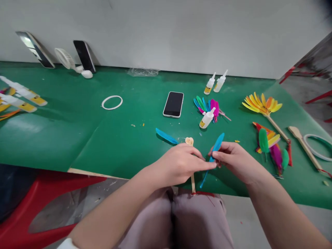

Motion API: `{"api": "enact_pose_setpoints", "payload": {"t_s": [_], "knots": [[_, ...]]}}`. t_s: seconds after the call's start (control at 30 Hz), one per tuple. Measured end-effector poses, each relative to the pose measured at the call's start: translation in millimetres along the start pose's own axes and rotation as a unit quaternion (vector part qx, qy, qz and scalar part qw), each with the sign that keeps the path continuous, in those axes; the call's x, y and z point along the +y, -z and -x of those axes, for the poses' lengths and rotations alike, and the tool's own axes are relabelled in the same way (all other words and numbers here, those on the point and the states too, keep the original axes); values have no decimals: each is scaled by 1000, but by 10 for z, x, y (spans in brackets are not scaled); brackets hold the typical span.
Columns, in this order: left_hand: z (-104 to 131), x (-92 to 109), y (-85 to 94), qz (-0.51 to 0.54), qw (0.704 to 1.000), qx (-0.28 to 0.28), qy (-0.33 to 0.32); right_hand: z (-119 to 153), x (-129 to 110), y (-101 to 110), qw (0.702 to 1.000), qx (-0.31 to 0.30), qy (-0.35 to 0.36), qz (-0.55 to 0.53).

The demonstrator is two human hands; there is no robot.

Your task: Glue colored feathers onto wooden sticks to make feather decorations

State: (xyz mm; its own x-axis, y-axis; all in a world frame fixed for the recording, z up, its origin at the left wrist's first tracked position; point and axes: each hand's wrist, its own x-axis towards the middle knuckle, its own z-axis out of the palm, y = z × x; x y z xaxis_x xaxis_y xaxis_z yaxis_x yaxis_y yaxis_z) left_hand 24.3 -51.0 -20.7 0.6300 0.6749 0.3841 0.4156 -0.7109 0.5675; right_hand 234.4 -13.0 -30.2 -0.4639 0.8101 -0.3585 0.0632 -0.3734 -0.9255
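A blue feather stands tilted between the fingers of my right hand, pinched near its middle with the thumb on top. My left hand reaches across from the left, one finger stretched over the feather's lower part and the fingertips closed about it. Part of its grip is hidden. Beneath my left hand lies a wooden stick with a glue-marked rounded head and a red cord at its lower end. Another blue feather lies beside the head, its tip pointing left.
Beyond my hands are a glue bottle, a pile of coloured feathers and a phone. A yellow feather fan, loose feathers and another wooden stick lie right. A white ring lies left.
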Motion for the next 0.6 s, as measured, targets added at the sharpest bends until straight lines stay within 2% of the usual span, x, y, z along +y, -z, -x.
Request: {"api": "enact_pose_setpoints", "payload": {"t_s": [0.07,0.17,0.2,0.27,0.3,0.43,0.6], "knots": [[60,-107,88,-46,998,36,14,-68,30,67,998,36,-4,-44],[179,-193,129,-165,977,104,81,-188,76,160,990,104,-10,-97],[217,-182,94,-210,968,103,89,-230,89,177,988,122,-13,-98],[279,-109,-40,-261,960,61,83,-308,107,185,984,154,-19,-83],[302,-60,-125,-271,958,35,87,-342,111,178,983,167,-22,-71],[324,52,-396,-297,950,9,92,-418,101,120,980,196,-33,-32],[300,-17,-464,-295,951,-10,87,-447,101,72,976,218,-25,-7]]}}
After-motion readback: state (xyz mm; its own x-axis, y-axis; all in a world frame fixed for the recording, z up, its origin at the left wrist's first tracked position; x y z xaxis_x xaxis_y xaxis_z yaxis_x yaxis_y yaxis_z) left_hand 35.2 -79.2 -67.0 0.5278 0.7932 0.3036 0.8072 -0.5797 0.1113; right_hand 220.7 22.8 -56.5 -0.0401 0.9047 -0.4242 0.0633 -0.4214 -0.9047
